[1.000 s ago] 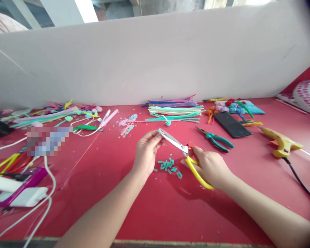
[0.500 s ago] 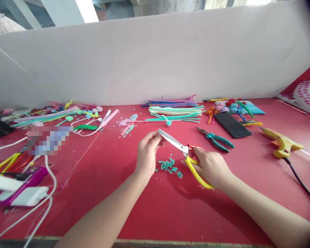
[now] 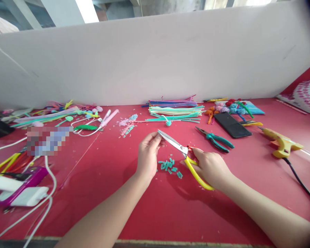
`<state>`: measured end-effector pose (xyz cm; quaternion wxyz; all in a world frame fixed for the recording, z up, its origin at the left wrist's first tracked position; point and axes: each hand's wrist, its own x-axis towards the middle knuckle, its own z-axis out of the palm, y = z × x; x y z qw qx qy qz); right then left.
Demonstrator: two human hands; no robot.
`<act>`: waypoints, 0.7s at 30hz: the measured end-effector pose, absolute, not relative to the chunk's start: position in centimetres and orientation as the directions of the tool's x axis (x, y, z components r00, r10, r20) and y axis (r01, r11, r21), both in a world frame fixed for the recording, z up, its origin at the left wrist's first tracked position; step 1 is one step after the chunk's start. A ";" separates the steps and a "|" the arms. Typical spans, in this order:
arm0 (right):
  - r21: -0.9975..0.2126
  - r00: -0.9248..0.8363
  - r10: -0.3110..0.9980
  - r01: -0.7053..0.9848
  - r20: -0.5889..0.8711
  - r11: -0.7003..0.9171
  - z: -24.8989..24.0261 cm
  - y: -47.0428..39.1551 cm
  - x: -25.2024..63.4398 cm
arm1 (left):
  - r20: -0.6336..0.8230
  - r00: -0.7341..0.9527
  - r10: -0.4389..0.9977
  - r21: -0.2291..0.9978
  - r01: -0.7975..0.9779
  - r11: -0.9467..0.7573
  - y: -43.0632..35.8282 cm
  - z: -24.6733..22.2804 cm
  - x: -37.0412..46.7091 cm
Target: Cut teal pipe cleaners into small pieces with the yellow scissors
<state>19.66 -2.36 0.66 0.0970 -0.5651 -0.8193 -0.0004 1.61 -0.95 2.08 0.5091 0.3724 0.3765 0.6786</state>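
Note:
My right hand (image 3: 212,167) grips a pair of scissors (image 3: 174,143) with yellow and red handles, its blades pointing up and left. The blade tips reach the fingertips of my left hand (image 3: 148,151). That hand is closed in a pinch, and whatever lies between its fingers is too small to make out. Below the blades, several short teal cut pieces (image 3: 167,164) lie scattered on the red table (image 3: 155,220). Behind the hands lie bundles of pipe cleaners (image 3: 175,111) and a small teal pompom (image 3: 168,123).
To the right lie teal-handled pliers (image 3: 215,138), a black phone (image 3: 232,124) and a yellow glue gun (image 3: 284,142). On the left are a purple power strip (image 3: 36,177) with white cables, a pink hair straightener (image 3: 110,119) and fuzzy clippings (image 3: 127,124). A white partition (image 3: 155,62) stands behind.
Both hands stay nearly in place. My left hand has shifted very slightly to the right, and the scissors' tips sit a touch lower at its fingers.

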 end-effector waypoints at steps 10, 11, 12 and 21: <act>-0.119 -0.348 0.922 0.921 0.168 0.370 0.6 -2.5 19.6 | 0.116 -0.217 0.969 0.894 -0.402 -0.197 -0.9 2.1 1.6; -0.121 -0.347 0.923 0.922 0.165 0.368 0.6 -2.5 19.6 | 0.121 -0.216 0.969 0.893 -0.403 -0.202 -0.9 2.0 1.6; -0.124 -0.345 0.925 0.922 0.161 0.366 0.6 -2.5 19.6 | 0.128 -0.215 0.968 0.892 -0.402 -0.207 -0.9 2.0 1.5; -0.165 -0.334 0.933 0.921 0.135 0.353 0.5 -2.4 19.7 | 0.131 -0.209 0.969 0.899 -0.387 -0.205 -0.9 2.2 1.5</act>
